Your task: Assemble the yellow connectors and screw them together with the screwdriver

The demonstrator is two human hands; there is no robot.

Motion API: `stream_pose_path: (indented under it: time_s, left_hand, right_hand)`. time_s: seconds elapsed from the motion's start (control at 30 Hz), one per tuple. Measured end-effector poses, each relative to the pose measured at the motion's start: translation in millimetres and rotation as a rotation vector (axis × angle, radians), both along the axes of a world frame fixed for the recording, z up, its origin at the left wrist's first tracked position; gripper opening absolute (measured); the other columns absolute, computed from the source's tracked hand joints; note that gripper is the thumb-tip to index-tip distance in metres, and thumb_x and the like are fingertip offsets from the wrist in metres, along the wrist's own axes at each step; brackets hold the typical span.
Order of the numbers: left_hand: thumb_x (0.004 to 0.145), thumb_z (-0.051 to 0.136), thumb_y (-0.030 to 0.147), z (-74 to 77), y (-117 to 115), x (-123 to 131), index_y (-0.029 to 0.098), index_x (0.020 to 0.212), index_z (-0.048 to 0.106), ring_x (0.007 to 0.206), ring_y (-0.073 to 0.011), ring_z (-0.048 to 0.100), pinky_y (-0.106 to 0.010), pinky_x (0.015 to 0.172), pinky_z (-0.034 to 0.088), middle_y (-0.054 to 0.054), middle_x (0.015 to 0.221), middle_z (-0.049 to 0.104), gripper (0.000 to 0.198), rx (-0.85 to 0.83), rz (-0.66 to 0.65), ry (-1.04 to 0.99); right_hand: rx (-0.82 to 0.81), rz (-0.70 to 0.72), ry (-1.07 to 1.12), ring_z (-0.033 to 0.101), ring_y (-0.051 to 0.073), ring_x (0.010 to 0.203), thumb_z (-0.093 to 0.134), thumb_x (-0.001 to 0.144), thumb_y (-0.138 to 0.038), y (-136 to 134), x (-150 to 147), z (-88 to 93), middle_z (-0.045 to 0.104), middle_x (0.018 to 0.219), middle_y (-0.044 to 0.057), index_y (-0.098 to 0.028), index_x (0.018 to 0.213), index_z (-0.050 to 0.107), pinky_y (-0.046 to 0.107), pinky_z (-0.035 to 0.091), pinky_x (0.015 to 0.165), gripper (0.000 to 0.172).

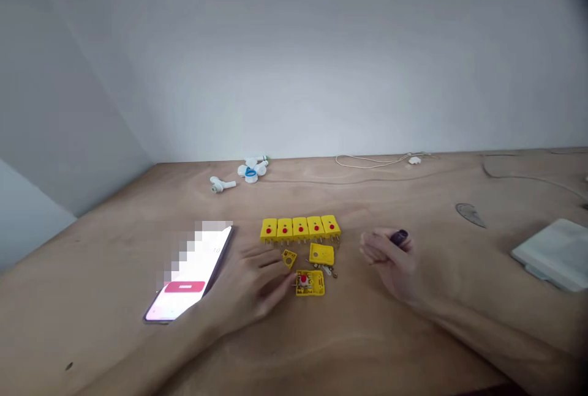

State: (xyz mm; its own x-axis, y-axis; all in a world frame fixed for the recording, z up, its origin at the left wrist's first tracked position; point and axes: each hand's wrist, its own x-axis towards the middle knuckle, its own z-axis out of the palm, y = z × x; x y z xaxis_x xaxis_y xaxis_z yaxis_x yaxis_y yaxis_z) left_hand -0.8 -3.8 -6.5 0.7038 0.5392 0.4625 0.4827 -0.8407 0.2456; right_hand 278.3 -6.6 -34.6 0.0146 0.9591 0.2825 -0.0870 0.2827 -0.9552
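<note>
The left hand (260,273) is palm down on the wooden counter (367,347), released, its fingers loosely extended and its thumb apart from them. Its fingertips are right beside a small yellow triangular plastic piece with a round hole (289,259); whether they touch it I cannot tell. The thumb reaches the left edge of an open yellow rectangular plastic case with a red button inside (316,284), which lies on the counter between the two hands, nearer the left. The right hand (388,258), well apart from that case, is clenched around a dark cylindrical handle (399,237) – only its end shows above the fist.

Just behind the open case are some small metal parts (327,270) and a yellow rectangular plastic cover (322,254). Farther back stands a side-by-side row of five yellow plastic boxes with red buttons (300,229) – metal prongs point toward the person. A phone with a lit screen (202,261) lies left of the left hand.
</note>
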Motion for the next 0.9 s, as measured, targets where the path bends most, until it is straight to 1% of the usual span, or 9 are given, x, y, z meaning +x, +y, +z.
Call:
stream_pose_path:
  time_s: [0.1,0.17,0.27,0.33,0.4,0.6,0.73,0.83,0.9]
  left_hand:
    - [0.103,0.048,0.024,-1.3,1.6,-0.9,0.019,0.088,0.072,0.072,-0.0193,0.063,-0.03,0.065,0.052,-0.006,0.078,0.067,0.029,-0.017,0.041,-0.006]
    - [0.102,0.051,0.027,-2.7,2.1,-1.6,0.019,0.092,0.072,0.077,-0.0206,0.065,-0.032,0.068,0.053,-0.007,0.084,0.07,0.025,-0.049,0.042,0.007]
    - [0.098,0.061,0.038,-5.6,1.6,-2.2,0.02,0.106,0.071,0.09,-0.0255,0.068,-0.039,0.079,0.056,-0.009,0.1,0.073,0.022,-0.086,0.034,0.041]
    - [0.092,0.068,0.046,-8.0,1.0,-2.1,0.021,0.113,0.07,0.097,-0.0297,0.068,-0.045,0.085,0.056,-0.01,0.108,0.073,0.032,-0.1,0.038,0.074]
    - [0.087,0.073,0.048,-10.4,0.6,-1.6,0.021,0.117,0.068,0.101,-0.0324,0.067,-0.048,0.086,0.056,-0.011,0.113,0.071,0.041,-0.119,0.044,0.108]
    - [0.089,0.071,0.036,-12.1,1.1,-0.4,0.022,0.11,0.067,0.097,-0.0281,0.067,-0.041,0.08,0.056,-0.008,0.109,0.069,0.025,-0.199,0.061,0.107]
    - [0.09,0.071,0.037,-12.3,1.8,-0.6,0.022,0.113,0.066,0.098,-0.0283,0.068,-0.04,0.081,0.056,-0.009,0.113,0.07,0.028,-0.206,0.062,0.11]
    - [0.089,0.072,0.041,-11.3,1.5,-1.0,0.023,0.118,0.066,0.099,-0.029,0.067,-0.041,0.083,0.055,-0.009,0.115,0.07,0.035,-0.187,0.07,0.1]
    - [0.09,0.071,0.043,-8.7,0.4,-1.4,0.022,0.115,0.067,0.097,-0.0281,0.067,-0.04,0.083,0.054,-0.009,0.11,0.071,0.033,-0.182,0.06,0.077]
  right_hand:
    - [-0.048,0.03,0.205,0.015,0.009,0.048,0.077,0.08,-0.045,3.4,-6.7,2.3,0.017,0.053,-0.008,-0.022,0.055,0.018,0.029,0.018,0.047,0.068]
    - [-0.087,0.019,0.208,0.017,0.009,0.049,0.079,0.079,-0.045,7.0,-9.9,1.3,0.02,0.053,-0.008,-0.022,0.056,0.022,0.029,0.02,0.048,0.066]
    - [-0.092,0.007,0.098,0.022,0.01,0.049,0.077,0.083,-0.049,10.6,-9.9,-4.2,0.025,0.054,-0.007,-0.022,0.055,0.027,0.028,0.023,0.048,0.062]
    - [-0.099,0.019,0.035,0.024,0.01,0.049,0.073,0.086,-0.052,10.6,-8.9,-8.2,0.026,0.054,-0.007,-0.023,0.056,0.03,0.028,0.025,0.048,0.061]
    - [-0.111,0.03,-0.003,0.026,0.011,0.049,0.071,0.088,-0.054,9.0,-9.2,-10.8,0.026,0.054,-0.007,-0.023,0.057,0.032,0.028,0.026,0.048,0.059]
    - [-0.091,0.05,-0.078,0.033,0.011,0.055,0.068,0.091,-0.052,4.1,-14.7,-7.3,0.033,0.06,-0.005,-0.021,0.061,0.039,0.026,0.031,0.052,0.052]
    - [-0.039,0.057,-0.162,0.043,0.013,0.061,0.068,0.092,-0.049,5.0,-15.4,-1.6,0.044,0.065,-0.004,-0.021,0.07,0.049,0.025,0.037,0.055,0.041]
    - [-0.011,0.12,-0.245,0.05,0.014,0.068,0.064,0.095,-0.045,5.2,-16.1,-0.5,0.053,0.074,-0.002,-0.02,0.079,0.056,0.024,0.042,0.06,0.03]
    - [0.009,0.167,-0.347,0.052,0.014,0.069,0.061,0.097,-0.041,4.5,-16.7,-1.9,0.055,0.075,-0.001,-0.02,0.082,0.058,0.024,0.042,0.061,0.027]
